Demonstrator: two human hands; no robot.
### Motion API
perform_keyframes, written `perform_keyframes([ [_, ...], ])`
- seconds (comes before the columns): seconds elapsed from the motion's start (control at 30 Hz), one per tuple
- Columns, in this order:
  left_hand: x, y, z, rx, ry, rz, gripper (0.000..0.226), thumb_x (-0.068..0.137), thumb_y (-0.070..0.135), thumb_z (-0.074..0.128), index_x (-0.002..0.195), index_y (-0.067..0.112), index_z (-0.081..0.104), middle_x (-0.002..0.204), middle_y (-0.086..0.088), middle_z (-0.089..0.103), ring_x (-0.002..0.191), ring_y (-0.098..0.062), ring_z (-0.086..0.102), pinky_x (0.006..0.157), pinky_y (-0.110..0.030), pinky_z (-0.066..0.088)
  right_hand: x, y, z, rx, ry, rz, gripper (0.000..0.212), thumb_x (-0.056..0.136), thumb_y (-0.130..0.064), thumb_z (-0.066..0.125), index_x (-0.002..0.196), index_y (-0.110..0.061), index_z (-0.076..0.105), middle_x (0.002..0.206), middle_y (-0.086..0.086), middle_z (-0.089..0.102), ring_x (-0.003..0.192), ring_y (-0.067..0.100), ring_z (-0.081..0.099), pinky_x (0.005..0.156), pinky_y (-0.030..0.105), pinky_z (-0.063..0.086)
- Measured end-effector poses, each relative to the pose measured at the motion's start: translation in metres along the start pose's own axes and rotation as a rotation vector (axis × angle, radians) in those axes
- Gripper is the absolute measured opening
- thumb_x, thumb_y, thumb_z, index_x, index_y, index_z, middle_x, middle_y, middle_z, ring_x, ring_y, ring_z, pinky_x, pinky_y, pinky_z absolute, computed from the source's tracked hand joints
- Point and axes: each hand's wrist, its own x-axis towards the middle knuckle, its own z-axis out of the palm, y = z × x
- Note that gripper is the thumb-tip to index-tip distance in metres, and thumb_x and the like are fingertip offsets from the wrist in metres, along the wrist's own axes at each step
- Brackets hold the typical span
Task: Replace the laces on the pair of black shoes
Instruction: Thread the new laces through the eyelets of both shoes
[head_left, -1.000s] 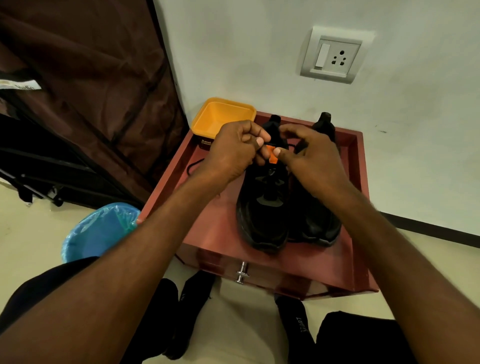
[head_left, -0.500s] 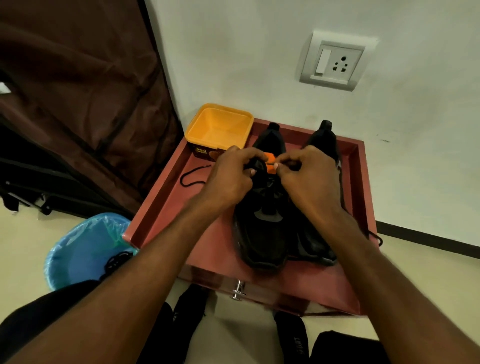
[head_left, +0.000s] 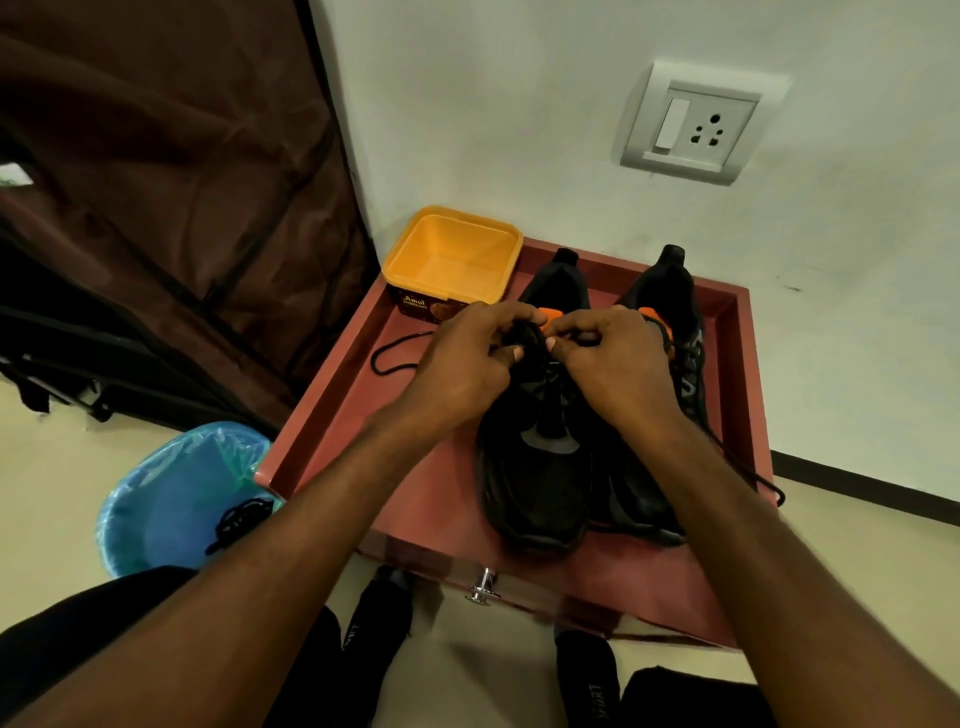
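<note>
Head view: left hand and right hand both pinch the black lace at the top eyelets of the left shoe, which sits beside the right shoe on the red tray. Judgement: keep both ends evenly taut while tying, so the knot seats centred over the tongue

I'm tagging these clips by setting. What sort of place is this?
Probably a room in a home, perhaps a bedroom corner: a fabric wardrobe beside a wall socket, a lined waste bin on the floor, and the shoes on a small red drawer table.
</note>
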Motion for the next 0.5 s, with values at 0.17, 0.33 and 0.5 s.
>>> perform_keyframes([
  [0.17, -0.0003, 0.0036, 0.0022, 0.001, 0.037, -0.001, 0.040, 0.095, 0.004, 0.066, 0.127, 0.028, 0.068, 0.111, 0.001, 0.063, 0.105, -0.016, 0.065, 0.088, -0.037, 0.060, -0.0024, 0.0020, 0.0044, -0.042, 0.044, 0.014, 0.009, 0.095, -0.027, 0.072, 0.102, -0.028, 0.078, 0.092, -0.004, 0.072, 0.071, 0.007, 0.065, 0.059, 0.025, 0.048],
  [0.33, -0.0002, 0.0021, 0.0029, -0.013, 0.094, -0.032, 0.022, 0.094, 0.008, 0.071, 0.114, 0.016, 0.065, 0.102, 0.010, 0.066, 0.097, -0.001, 0.065, 0.083, -0.026, 0.058, -0.0032, -0.0034, 0.0064, -0.010, 0.040, 0.043, 0.013, 0.096, -0.019, 0.069, 0.093, -0.024, 0.080, 0.086, -0.011, 0.073, 0.070, 0.004, 0.066, 0.057, 0.019, 0.045],
  [0.5, 0.0003, 0.0029, 0.0038, 0.007, 0.126, -0.039, 0.010, 0.093, 0.019, 0.076, 0.100, 0.019, 0.070, 0.095, 0.007, 0.072, 0.088, -0.005, 0.069, 0.076, -0.032, 0.061, 0.0011, -0.0039, 0.0008, 0.163, -0.088, 0.107, 0.018, 0.097, -0.013, 0.064, 0.103, -0.016, 0.081, 0.101, -0.003, 0.075, 0.090, 0.008, 0.068, 0.072, 0.019, 0.051],
])
